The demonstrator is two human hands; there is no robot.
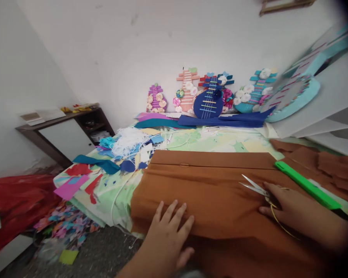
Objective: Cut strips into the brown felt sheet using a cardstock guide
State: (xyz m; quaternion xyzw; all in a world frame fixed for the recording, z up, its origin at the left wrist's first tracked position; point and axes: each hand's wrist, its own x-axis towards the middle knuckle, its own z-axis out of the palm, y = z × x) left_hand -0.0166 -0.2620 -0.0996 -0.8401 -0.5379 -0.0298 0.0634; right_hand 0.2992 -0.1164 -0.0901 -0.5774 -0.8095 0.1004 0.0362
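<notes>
A large brown cloth (pixel 208 193) lies over the front of the table, with a folded strip along its far edge. My left hand (pixel 171 231) rests flat on its near part, fingers spread, holding nothing. At the right, my right hand (pixel 292 212) is closed around the yellow handles of a pair of scissors (pixel 254 187). The silver blades are parted, point left and lie above the cloth. Beside that hand, a bright green long tool (pixel 307 185) slants across the cloth's right side.
Decorated lute shapes (pixel 208 102) stand along the wall. White string (pixel 130 141) and coloured scraps (pixel 71 187) lie at the table's left. More brown pieces (pixel 333 166) are at the right. A low cabinet (pixel 63 137) stands at the left, near floor scraps (pixel 63 224).
</notes>
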